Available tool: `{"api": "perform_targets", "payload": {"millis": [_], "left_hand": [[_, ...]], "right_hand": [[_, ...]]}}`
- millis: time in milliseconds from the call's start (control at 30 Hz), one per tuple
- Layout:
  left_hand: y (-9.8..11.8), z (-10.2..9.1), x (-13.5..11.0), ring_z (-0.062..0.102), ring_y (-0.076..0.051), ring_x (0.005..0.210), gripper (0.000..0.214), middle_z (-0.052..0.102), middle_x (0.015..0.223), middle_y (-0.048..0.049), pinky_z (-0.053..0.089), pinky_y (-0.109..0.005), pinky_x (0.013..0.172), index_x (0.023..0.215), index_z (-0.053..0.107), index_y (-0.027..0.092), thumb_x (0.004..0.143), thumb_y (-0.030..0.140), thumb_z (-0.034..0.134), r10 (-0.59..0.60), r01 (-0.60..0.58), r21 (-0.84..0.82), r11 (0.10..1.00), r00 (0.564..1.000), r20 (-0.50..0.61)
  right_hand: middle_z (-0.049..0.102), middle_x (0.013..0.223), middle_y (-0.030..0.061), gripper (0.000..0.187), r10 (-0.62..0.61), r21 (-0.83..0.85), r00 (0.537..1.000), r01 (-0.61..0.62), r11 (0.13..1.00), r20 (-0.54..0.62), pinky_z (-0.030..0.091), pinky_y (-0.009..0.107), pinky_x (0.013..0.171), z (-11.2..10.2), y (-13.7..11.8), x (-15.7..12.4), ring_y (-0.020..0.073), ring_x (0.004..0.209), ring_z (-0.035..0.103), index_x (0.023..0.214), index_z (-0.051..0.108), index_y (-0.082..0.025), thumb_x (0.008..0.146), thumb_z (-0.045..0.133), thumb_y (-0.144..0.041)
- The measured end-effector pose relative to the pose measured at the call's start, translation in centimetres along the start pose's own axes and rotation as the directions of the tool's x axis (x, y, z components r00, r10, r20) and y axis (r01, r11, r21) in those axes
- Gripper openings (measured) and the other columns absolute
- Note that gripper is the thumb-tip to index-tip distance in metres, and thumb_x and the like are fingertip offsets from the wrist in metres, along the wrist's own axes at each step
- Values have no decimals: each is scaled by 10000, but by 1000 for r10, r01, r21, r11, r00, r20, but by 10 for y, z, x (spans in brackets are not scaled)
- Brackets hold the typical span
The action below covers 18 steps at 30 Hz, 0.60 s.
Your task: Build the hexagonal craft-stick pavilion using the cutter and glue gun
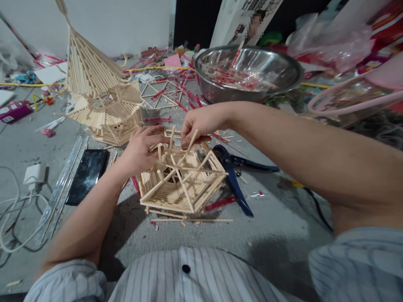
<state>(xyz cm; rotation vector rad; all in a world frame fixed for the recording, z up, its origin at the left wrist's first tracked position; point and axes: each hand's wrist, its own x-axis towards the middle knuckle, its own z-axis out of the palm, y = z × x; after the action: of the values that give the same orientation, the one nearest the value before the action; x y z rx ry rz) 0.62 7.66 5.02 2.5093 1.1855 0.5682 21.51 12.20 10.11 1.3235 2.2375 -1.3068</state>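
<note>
A hexagonal frame of pale wooden sticks sits on the floor before me, with spokes meeting at its centre and short sticks standing upright around it. My left hand grips its far left side, the fingers bent around an upright stick. At the far edge, my right hand is closed, the thumb and fingertips pinched together close to a slanting stick; what lies between them is hidden. Blue-handled cutters lie open against the frame's right side.
A taller stick pagoda stands at the back left. Behind my right hand is a steel bowl holding red-and-clear wrappers. A black phone, a white charger and cables lie left. Flat stick frames and scraps litter the back.
</note>
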Motion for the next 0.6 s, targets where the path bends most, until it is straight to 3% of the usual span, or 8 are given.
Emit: {"api": "perform_targets", "payload": {"millis": [267, 600], "left_hand": [[3, -1, 0, 544, -296, 1225, 279, 584, 1355, -92, 391, -541, 1052, 1054, 735, 256, 845, 208, 557, -24, 24, 18, 1000, 1000, 16], [3, 0, 0, 545, -282, 1227, 287, 584, 1361, -88, 391, -526, 1054, 1072, 728, 261, 843, 218, 560, -27, 27, 22, 999, 1000, 8]], "right_hand": [[496, 513, -45, 214, -2, -13, 1000, 2, 1000, 0, 377, 192, 497, -1, 0, -3, 41, 466, 413, 756, 728, -124, 809, 720, -331], [566, 549, -48, 78, -18, 45, 1000, 18, 999, -7, 365, 147, 447, -2, 5, -2, 23, 450, 435, 789, 705, -127, 806, 699, -203]]}}
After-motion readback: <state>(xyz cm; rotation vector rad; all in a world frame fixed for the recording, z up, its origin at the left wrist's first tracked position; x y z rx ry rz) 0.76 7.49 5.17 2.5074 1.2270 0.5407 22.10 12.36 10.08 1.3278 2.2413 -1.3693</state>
